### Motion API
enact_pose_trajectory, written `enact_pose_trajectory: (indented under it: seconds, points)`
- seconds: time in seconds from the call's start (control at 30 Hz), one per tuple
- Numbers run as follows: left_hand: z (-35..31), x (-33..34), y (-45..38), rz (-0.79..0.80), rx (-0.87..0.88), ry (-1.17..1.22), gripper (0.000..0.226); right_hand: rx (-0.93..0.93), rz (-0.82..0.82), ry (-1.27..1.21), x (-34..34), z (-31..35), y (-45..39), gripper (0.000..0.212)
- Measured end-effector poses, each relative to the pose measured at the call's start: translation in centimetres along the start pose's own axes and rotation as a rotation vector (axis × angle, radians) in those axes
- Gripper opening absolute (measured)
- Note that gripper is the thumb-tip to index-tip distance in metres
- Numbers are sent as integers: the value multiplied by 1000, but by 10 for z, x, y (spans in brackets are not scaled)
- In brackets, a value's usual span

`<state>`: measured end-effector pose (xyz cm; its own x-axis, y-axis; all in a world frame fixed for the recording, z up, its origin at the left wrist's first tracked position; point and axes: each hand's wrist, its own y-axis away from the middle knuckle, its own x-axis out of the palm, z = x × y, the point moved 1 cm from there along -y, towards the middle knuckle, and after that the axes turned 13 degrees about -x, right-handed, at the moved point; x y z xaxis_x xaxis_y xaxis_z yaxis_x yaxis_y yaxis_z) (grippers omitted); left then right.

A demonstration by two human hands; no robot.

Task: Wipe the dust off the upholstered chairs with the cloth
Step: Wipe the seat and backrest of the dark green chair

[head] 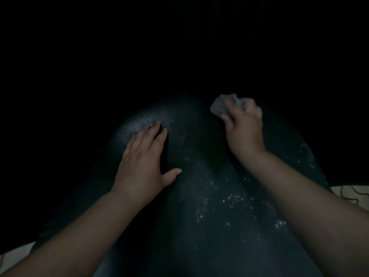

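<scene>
Pretty much everything past the middle of the frame is pitch black, so the room itself can't be made out.

Left hand point(142, 156) sits left of centre, laid flat on the dark upholstered chair point(199, 196). Its fingers are straight and slightly spread, pointing toward the top of the frame, and the thumb sticks out to the right. It holds nothing, just presses on the fabric.

Right hand point(244, 126) is right of centre and a bit higher up. Its fingers are curled around a bunched pale grey cloth point(220, 105), which pokes out beyond the knuckles toward the upper left of the hand. The cloth is touching or just over the chair surface near its far rounded edge; it's too dim and blurry to tell which.

The chair fills the lower middle of the frame as a big rounded dark shape. Pale dust specks point(235, 200) are scattered over it, thickest in the lower centre between the two forearms. There's a fainter dusting just beyond the left fingertips and a few specks by the right edge.

At the lower left corner and the right edge, a bit of lighter floor point(357, 193) with a dark squiggly pattern peeks out from behind the chair.
</scene>
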<state>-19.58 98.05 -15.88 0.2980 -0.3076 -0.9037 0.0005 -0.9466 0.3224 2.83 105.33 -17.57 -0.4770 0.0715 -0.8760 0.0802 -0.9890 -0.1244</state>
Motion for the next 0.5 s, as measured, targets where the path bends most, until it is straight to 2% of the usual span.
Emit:
enact_pose_trajectory:
  seconds: [0.07, 0.17, 0.23, 0.37, 0.43, 0.5]
  points:
    - [0, 2, 0, -8, 4, -17, 98, -91, 111, -52, 8, 15, 23, 37]
    - [-2, 3, 0, 4, 5, -11, 98, -303, 235, -223, 12, 39, 79, 51]
    - [-5, 2, 1, 10, 17, -8, 98, -261, 226, -320, 3, 36, 94, 49]
    - [-20, 0, -3, 51, 82, -1, 99, 36, -91, -133, -22, -22, 54, 43]
    - [-27, 0, -6, 64, 114, -5, 100, 117, -60, -22, -29, -41, 45, 43]
    - [-32, 0, -9, 77, 117, -8, 101, 80, 45, -12, -22, -31, 63, 39]
